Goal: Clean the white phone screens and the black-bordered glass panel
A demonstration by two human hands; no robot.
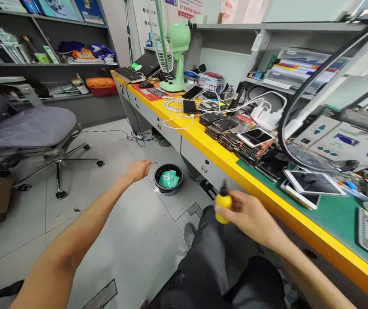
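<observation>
My left hand [139,170] is stretched out over the floor, fingers pinched round a thin, pointed metal tool [154,163], whose exact kind is too small to tell. The tool's tip points toward a dark waste bin [160,189] with green-and-white packets inside, and stays apart from it. Above my lap, beside the bench edge, my right hand [248,214] is wrapped round a small yellow squeeze bottle [223,202]. Its black nozzle [224,187] points upward and is slightly blurred.
On the right runs a yellow-edged bench [218,150] with stacked phone parts [229,138], white cables [177,105] and a green fan [180,64]. White-framed tablets [315,182] lie on the green mat [335,219]. A grey office chair [26,128] stands at the left.
</observation>
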